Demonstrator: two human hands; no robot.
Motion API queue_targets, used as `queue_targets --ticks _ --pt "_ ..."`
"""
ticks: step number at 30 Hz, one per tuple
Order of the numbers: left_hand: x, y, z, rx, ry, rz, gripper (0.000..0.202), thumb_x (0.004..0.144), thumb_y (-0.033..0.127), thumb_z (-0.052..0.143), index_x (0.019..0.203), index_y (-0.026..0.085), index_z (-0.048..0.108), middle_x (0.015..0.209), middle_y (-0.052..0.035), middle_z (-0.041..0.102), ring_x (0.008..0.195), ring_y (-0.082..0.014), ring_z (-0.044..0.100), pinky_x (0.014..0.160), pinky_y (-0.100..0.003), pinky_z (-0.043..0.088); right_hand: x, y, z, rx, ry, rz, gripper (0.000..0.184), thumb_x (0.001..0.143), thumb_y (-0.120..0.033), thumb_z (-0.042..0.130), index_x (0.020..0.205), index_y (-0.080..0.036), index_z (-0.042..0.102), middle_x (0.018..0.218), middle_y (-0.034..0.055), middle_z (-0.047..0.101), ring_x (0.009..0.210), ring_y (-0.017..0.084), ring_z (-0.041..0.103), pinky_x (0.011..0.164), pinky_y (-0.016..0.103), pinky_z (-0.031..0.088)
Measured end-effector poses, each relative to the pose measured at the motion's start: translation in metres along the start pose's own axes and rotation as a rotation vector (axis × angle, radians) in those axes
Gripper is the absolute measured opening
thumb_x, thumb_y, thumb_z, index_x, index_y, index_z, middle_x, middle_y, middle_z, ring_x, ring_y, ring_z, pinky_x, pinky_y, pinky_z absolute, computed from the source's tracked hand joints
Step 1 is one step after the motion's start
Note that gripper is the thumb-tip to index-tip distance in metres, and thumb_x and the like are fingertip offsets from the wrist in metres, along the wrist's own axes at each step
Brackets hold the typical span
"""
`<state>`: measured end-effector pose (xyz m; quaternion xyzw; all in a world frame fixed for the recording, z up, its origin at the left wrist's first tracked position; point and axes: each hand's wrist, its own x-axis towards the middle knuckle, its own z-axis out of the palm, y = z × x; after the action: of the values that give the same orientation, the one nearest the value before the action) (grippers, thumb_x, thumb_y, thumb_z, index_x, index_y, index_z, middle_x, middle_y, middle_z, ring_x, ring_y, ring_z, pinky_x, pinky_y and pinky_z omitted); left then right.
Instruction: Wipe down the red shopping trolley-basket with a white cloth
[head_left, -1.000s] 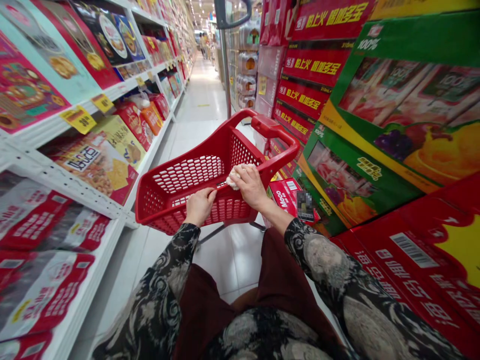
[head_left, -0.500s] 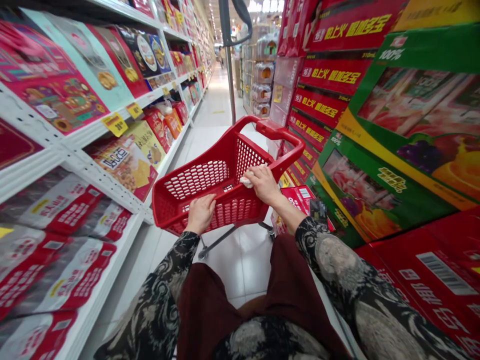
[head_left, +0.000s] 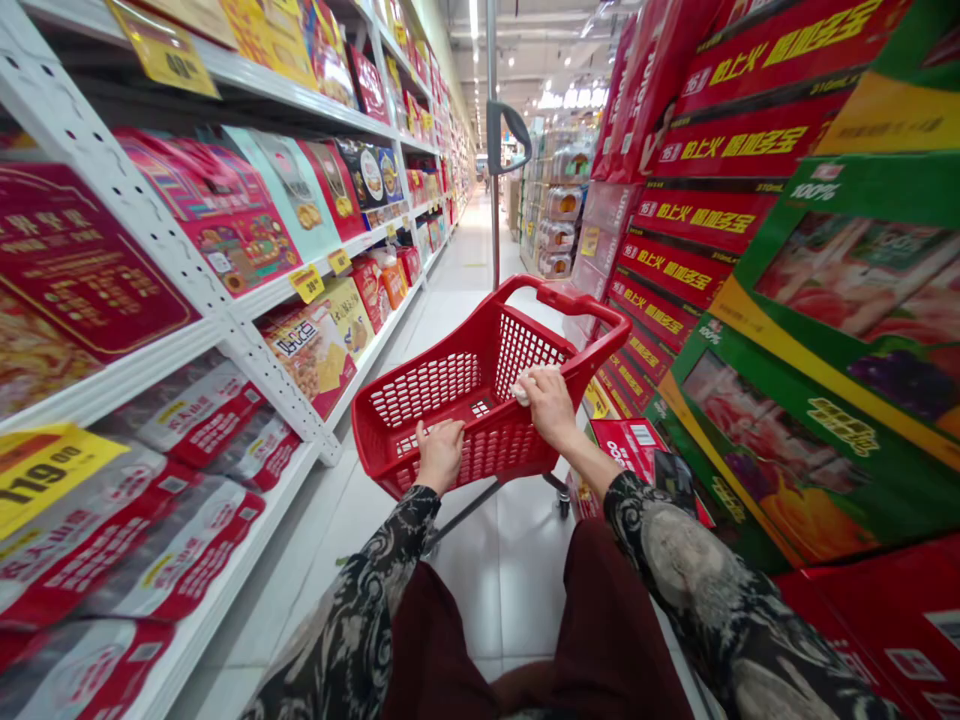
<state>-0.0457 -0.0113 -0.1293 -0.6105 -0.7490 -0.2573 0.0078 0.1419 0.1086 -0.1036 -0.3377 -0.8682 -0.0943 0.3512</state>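
A red plastic shopping-cart basket (head_left: 480,400) with perforated walls stands in front of me, nothing seen inside it. My left hand (head_left: 440,452) is closed over the near rim, towards its left end. Further right on the same rim, my right hand (head_left: 550,402) is closed around a crumpled white tissue or cloth (head_left: 523,388), pressed against the basket. Only a small part of that white piece shows beyond my fingers. The basket's red handle (head_left: 600,312) rises at the right, and a metal pole with a grey hooked grip (head_left: 508,137) stands behind it.
White shelves (head_left: 225,322) with boxed and bagged snacks line the left. Stacked red drink cartons (head_left: 701,215) and green fruit-juice boxes (head_left: 780,410) crowd the right side. A red box (head_left: 626,443) lies low beside my right forearm. The tiled aisle (head_left: 472,245) runs ahead.
My view has tilted up and turned left, so the basket and both hands appear lower and further right. Both hands stay at about the same places on the rim.
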Motion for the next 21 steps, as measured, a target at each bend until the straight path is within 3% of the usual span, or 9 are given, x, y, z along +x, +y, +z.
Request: queue_targets --ticks 3,5,7,11,13,18,19,21 --pt "-0.001 0.001 0.000 0.005 -0.001 0.009 0.027 0.087 0.020 0.040 0.100 0.023 0.063 0.107 -0.0078 0.069 0.108 -0.0231 0.058 0.106 -0.058 0.018 -0.004 -0.019 0.006 0.016 -0.057 -0.109 0.027 0.090 -0.018 0.044 0.113 -0.018 0.058 0.117 0.0102 0.057 0.112 0.024 0.044 0.103 0.042 0.030" --pt "-0.003 0.001 0.001 0.011 -0.006 0.020 0.027 0.088 0.021 0.039 0.102 0.023 0.063 0.108 -0.0081 0.068 0.109 -0.0230 0.058 0.106 -0.058 0.018 -0.004 -0.018 0.004 0.023 -0.096 -0.164 0.028 0.090 -0.018 0.044 0.115 -0.018 0.058 0.118 0.0103 0.057 0.111 0.023 0.045 0.102 0.042 0.032" --pt "-0.003 0.001 0.001 0.018 -0.011 0.022 0.027 0.088 0.022 0.039 0.102 0.023 0.062 0.108 -0.0082 0.068 0.109 -0.0228 0.057 0.106 -0.058 0.018 -0.002 -0.001 -0.005 0.006 -0.098 -0.151 0.029 0.089 -0.016 0.044 0.114 -0.017 0.059 0.118 0.0113 0.058 0.110 0.024 0.046 0.102 0.042 0.033" --pt "-0.004 0.003 0.000 0.031 -0.008 0.015 0.028 0.088 0.022 0.039 0.101 0.023 0.063 0.106 -0.0079 0.069 0.108 -0.0224 0.058 0.106 -0.057 0.020 0.003 0.045 -0.026 -0.065 -0.005 0.006 0.035 0.085 -0.011 0.043 0.116 -0.012 0.059 0.124 0.0157 0.055 0.119 0.027 0.042 0.105 0.045 0.030" --pt "-0.003 0.003 0.001 0.031 0.006 0.025 0.028 0.088 0.022 0.038 0.100 0.023 0.063 0.106 -0.0076 0.069 0.106 -0.0221 0.058 0.106 -0.058 0.020 0.001 0.052 -0.032 -0.050 0.027 0.067 0.037 0.084 -0.010 0.042 0.117 -0.011 0.059 0.127 0.0167 0.053 0.123 0.027 0.040 0.105 0.047 0.030" --pt "-0.004 -0.004 0.001 0.014 -0.009 0.048 0.028 0.088 0.023 0.038 0.101 0.023 0.063 0.106 -0.0081 0.069 0.104 -0.0227 0.059 0.105 -0.057 0.022 -0.006 0.009 -0.032 0.217 -0.026 0.039 0.037 0.079 -0.008 0.044 0.111 -0.016 0.062 0.123 0.0119 0.058 0.116 0.023 0.048 0.101 0.041 0.037" --pt "-0.004 -0.005 -0.001 0.006 -0.031 0.037 0.028 0.087 0.023 0.039 0.101 0.023 0.063 0.106 -0.0083 0.069 0.104 -0.0231 0.060 0.105 -0.057 0.023 -0.006 -0.001 -0.033 0.287 -0.048 0.074 0.037 0.077 -0.008 0.045 0.109 -0.017 0.063 0.117 0.0102 0.062 0.109 0.021 0.052 0.097 0.038 0.041" --pt "-0.002 -0.001 -0.007 -0.034 -0.044 0.012 0.029 0.085 0.022 0.041 0.105 0.025 0.062 0.112 -0.0083 0.067 0.107 -0.0243 0.058 0.105 -0.059 0.022 -0.002 -0.017 -0.036 0.420 -0.073 0.280 0.032 0.076 -0.011 0.046 0.100 -0.020 0.065 0.097 0.0061 0.068 0.090 0.019 0.059 0.085 0.033 0.046"
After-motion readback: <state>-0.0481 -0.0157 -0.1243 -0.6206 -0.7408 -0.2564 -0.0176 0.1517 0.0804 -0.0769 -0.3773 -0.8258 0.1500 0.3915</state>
